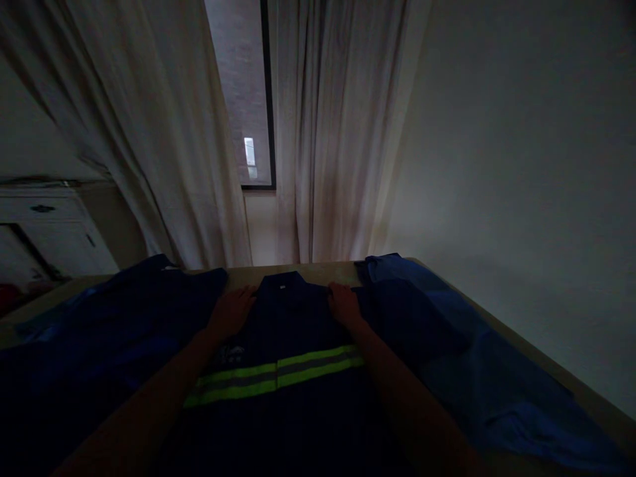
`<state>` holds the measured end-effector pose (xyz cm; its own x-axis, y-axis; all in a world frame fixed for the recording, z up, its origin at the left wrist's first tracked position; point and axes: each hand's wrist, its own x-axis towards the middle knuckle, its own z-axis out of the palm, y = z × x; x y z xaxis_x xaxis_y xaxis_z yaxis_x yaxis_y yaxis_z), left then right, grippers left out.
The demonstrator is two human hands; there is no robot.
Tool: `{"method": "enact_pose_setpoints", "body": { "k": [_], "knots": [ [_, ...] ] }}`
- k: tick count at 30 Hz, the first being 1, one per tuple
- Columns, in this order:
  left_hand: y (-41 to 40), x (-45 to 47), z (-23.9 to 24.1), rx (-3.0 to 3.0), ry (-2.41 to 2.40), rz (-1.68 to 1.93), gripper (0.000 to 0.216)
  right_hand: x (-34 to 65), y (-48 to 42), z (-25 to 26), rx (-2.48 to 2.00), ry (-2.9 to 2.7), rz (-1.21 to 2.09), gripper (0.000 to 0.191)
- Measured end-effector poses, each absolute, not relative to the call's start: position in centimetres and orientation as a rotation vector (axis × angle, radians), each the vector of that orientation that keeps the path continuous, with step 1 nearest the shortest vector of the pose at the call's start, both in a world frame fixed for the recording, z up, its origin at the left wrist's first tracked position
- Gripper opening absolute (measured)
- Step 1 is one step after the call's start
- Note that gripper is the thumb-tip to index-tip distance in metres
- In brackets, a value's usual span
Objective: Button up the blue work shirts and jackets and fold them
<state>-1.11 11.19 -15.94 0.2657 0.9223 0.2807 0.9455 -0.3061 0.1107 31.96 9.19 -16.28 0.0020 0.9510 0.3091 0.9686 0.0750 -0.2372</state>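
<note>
The dark blue work shirt (293, 371) lies flat on the table (318, 270) straight ahead of me, its long axis running from my body out toward twelve o'clock, collar (284, 286) at the far end and the yellow-green reflective stripe (278, 374) crossing it from nine to three o'clock. My left hand (232, 313) rests palm down on the shoulder at about eleven o'clock of the shirt's middle, just left of the collar; my right hand (344, 306) rests on the other shoulder at about one o'clock, just right of it. Both sit at much the same reach, so neither is nearer to the collar than the other. On both hands the fingers are loose and spread flat on the cloth, pressing rather than gripping anything, though the dim light hides the fingertips. Both forearms stretch forward nearly parallel, angling slightly inward toward the collar. More blue cloth lies beside the shirt: one heap (99, 331) at nine o'clock, a lighter blue garment (447, 344) at three o'clock, touching the shirt's right edge.
</note>
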Motion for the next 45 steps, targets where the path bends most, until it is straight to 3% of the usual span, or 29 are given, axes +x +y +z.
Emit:
{"method": "enact_pose_setpoints", "body": {
  "k": [5, 11, 16, 27, 31, 33, 36, 38, 42, 45],
  "knots": [
    [12.1, -2.1, -17.7, -2.347, -1.92, -0.469, 0.048, 32.5, 9.3, -16.4, -1.921, -1.902, -0.066, 0.011],
    [11.7, -2.2, -17.5, -2.241, -1.975, -0.494, 0.047, 32.3, 10.0, -17.1, -1.926, -1.882, -0.056, 0.037],
    [11.5, -1.9, -16.8, -2.301, -1.964, -0.571, 0.037, 32.0, 9.7, -16.9, -1.906, -1.967, -0.147, 0.027],
    [10.5, -1.3, -16.3, -2.335, -1.75, -1.105, 0.029, 32.0, 9.2, -16.3, -1.775, -1.806, -0.231, 0.019],
    [10.3, -1.0, -15.8, -2.301, -1.686, -1.178, 0.024, 32.1, 9.0, -16.1, -1.805, -1.72, -0.208, 0.027],
    [10.3, -0.8, -15.4, -2.321, -1.724, -1.266, 0.025, 32.0, 8.6, -15.9, -1.735, -1.739, -0.191, 0.031],
    [10.5, -1.0, -14.1, -2.551, -1.894, -1.376, 0.033, 31.6, 8.0, -15.6, -1.568, -1.902, -0.155, 0.024],
    [10.7, -1.5, -13.0, -2.908, -1.934, -1.247, 0.036, 31.3, 7.7, -15.6, -1.471, -2.0, -0.133, 0.021],
    [10.8, -2.8, -10.7, -3.153, -1.801, -0.847, 0.023, 31.1, 7.7, -15.8, -1.415, -1.99, -0.065, 0.05],
    [10.7, -3.0, -10.0, -3.045, -1.717, -0.699, 0.016, 31.4, 7.7, -15.8, -1.425, -2.014, -0.004, 0.04]
  ]
}}
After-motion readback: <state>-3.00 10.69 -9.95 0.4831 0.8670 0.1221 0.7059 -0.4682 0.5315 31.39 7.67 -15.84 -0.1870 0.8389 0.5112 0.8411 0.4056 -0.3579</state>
